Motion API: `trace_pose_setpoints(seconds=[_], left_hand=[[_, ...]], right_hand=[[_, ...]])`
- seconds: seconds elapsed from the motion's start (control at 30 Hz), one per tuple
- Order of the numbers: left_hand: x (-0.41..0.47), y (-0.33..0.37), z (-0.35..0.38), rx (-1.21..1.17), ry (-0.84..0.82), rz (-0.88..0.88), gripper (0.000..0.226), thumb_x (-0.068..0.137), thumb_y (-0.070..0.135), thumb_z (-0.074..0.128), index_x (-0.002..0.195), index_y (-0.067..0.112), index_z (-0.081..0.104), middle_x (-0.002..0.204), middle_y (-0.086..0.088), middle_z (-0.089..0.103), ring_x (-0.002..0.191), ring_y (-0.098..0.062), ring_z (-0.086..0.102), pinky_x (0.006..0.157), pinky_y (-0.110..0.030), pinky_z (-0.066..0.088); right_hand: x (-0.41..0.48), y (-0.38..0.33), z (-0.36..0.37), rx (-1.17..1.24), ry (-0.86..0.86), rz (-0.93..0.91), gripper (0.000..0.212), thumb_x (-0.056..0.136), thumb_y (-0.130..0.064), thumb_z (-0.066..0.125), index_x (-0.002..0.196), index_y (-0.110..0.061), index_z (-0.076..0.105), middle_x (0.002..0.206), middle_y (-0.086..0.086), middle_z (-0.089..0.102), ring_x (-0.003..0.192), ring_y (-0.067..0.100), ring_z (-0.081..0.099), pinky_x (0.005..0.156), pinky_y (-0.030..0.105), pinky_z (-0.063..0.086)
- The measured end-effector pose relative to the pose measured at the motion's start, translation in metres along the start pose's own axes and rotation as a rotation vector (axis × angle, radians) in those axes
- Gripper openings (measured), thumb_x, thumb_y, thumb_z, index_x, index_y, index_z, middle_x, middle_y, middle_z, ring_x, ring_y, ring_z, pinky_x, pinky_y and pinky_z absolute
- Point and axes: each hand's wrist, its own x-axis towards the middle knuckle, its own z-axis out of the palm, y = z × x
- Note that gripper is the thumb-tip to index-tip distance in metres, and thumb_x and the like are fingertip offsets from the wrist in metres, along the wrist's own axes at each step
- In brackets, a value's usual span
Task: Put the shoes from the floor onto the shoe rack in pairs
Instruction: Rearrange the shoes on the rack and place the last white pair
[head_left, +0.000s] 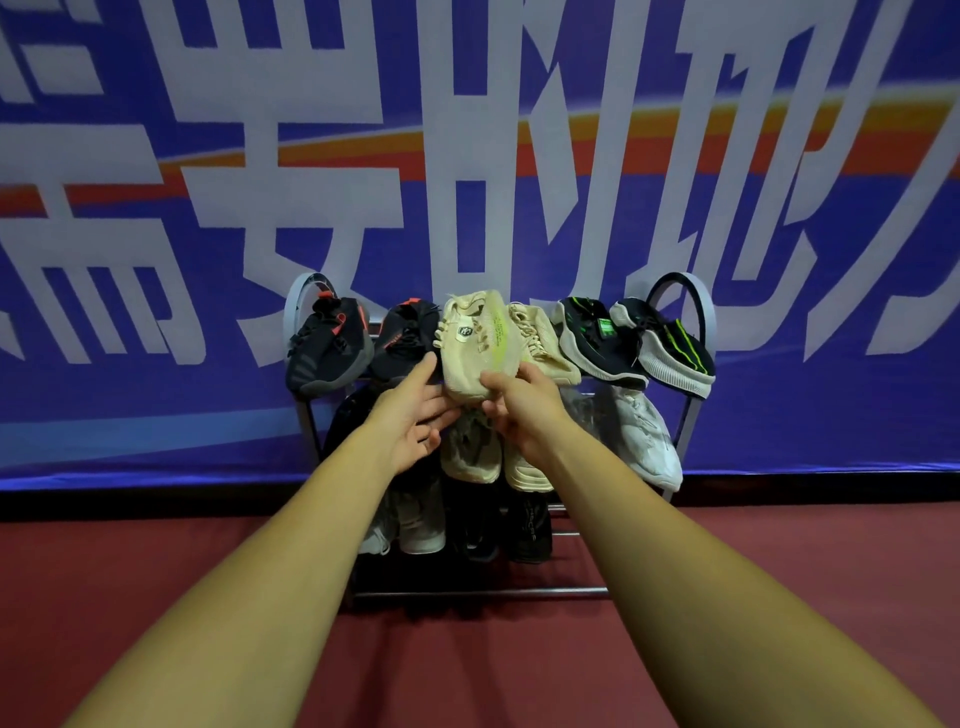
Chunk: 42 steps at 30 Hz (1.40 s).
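Note:
A metal shoe rack (306, 415) stands against the blue banner wall. On its top shelf a cream knit shoe (475, 343) lies between a black-and-red pair (332, 348) and its cream partner (540, 338). My right hand (524, 405) grips the cream shoe at its near end. My left hand (415, 415) is beside and under it, fingers spread, touching its left edge. A black-green-white pair (634, 343) fills the top right. Lower shelves hold a cream pair (498, 457), a white shoe (649, 441) and dark shoes (498, 525).
The rack sits on a dark red floor (156, 597), with a black skirting strip behind it. The rack's bottom front rail (467, 592) is nearest me. The banner wall (156, 234) rises directly behind the shelves.

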Motion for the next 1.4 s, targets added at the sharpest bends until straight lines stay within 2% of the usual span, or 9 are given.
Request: trace_pose_setpoints(seconds=[0.23,0.37,0.43,0.53,0.67,0.83,1.1,1.23,1.4], left_hand=[[0.003,-0.004,0.009,-0.160,0.266,-0.049,0.044,0.086,0.058,0.057,0.106,0.018,0.060,0.093,-0.008,0.075,0.055,-0.012,0.061,0.040,-0.018,0.026],[0.009,0.002,-0.009,-0.146,0.313,0.039,0.028,0.092,0.042,0.058,0.104,0.017,0.056,0.088,-0.007,0.072,0.058,-0.011,0.060,0.037,-0.017,0.027],[0.011,0.006,-0.015,-0.144,0.294,0.069,0.020,0.092,0.031,0.061,0.100,0.013,0.059,0.084,-0.008,0.071,0.061,-0.009,0.061,0.042,-0.018,0.031],[0.014,0.007,-0.014,-0.136,0.310,0.091,0.012,0.089,0.022,0.063,0.089,0.011,0.059,0.079,-0.010,0.068,0.058,-0.008,0.059,0.044,-0.019,0.030],[0.015,0.004,-0.009,-0.155,0.351,0.161,0.030,0.086,0.020,0.065,0.114,0.010,0.059,0.090,-0.008,0.068,0.059,-0.007,0.062,0.037,-0.017,0.030],[0.010,0.007,0.001,-0.139,0.366,0.259,0.051,0.081,0.022,0.069,0.128,0.021,0.050,0.102,-0.005,0.068,0.067,-0.011,0.061,0.043,-0.021,0.036],[0.011,0.003,0.000,-0.166,0.450,0.320,0.037,0.080,0.032,0.066,0.113,0.021,0.053,0.093,-0.002,0.067,0.069,-0.012,0.061,0.061,-0.026,0.042],[0.014,0.002,-0.004,-0.170,0.437,0.348,0.035,0.084,0.029,0.064,0.117,0.020,0.054,0.098,-0.002,0.066,0.073,-0.011,0.063,0.059,-0.024,0.043],[0.016,-0.001,-0.013,-0.103,0.334,0.288,0.037,0.087,0.036,0.064,0.119,0.022,0.052,0.100,-0.002,0.067,0.080,-0.013,0.063,0.051,-0.022,0.040]], right_hand=[[0.000,0.004,0.008,-0.021,0.047,-0.080,0.024,0.091,-0.012,0.064,0.115,-0.010,0.066,0.094,0.004,0.070,0.055,0.009,0.054,0.048,0.019,0.044],[0.005,-0.002,0.007,-0.097,0.124,-0.119,0.035,0.084,-0.037,0.073,0.102,-0.007,0.067,0.087,0.010,0.075,0.070,0.018,0.066,0.072,0.039,0.057],[0.003,-0.001,0.007,-0.154,0.069,-0.050,0.036,0.082,-0.040,0.075,0.090,-0.005,0.067,0.070,0.009,0.069,0.059,0.018,0.062,0.058,0.033,0.050],[0.002,-0.001,0.003,-0.103,-0.030,0.098,0.016,0.089,-0.019,0.070,0.086,-0.009,0.059,0.050,-0.001,0.056,0.045,0.008,0.052,0.044,0.020,0.033],[0.004,-0.010,0.000,0.079,-0.004,0.094,0.012,0.092,-0.009,0.063,0.085,-0.012,0.053,0.037,-0.009,0.044,0.050,0.006,0.049,0.039,0.014,0.031],[0.006,-0.010,0.005,0.006,0.055,-0.019,0.012,0.090,-0.014,0.062,0.080,-0.015,0.056,0.052,-0.003,0.052,0.048,0.009,0.044,0.047,0.021,0.031],[0.019,0.009,0.005,-0.058,0.043,0.033,0.005,0.093,-0.012,0.059,0.099,-0.012,0.059,0.070,0.001,0.052,0.049,0.007,0.046,0.044,0.020,0.033],[0.018,0.004,0.009,-0.025,0.019,0.034,0.008,0.094,-0.015,0.061,0.089,-0.015,0.054,0.052,-0.005,0.048,0.046,0.008,0.047,0.041,0.020,0.031],[0.015,0.013,0.009,-0.064,-0.002,0.089,0.015,0.094,-0.024,0.065,0.098,-0.011,0.062,0.065,0.000,0.053,0.048,0.008,0.047,0.039,0.017,0.029]])
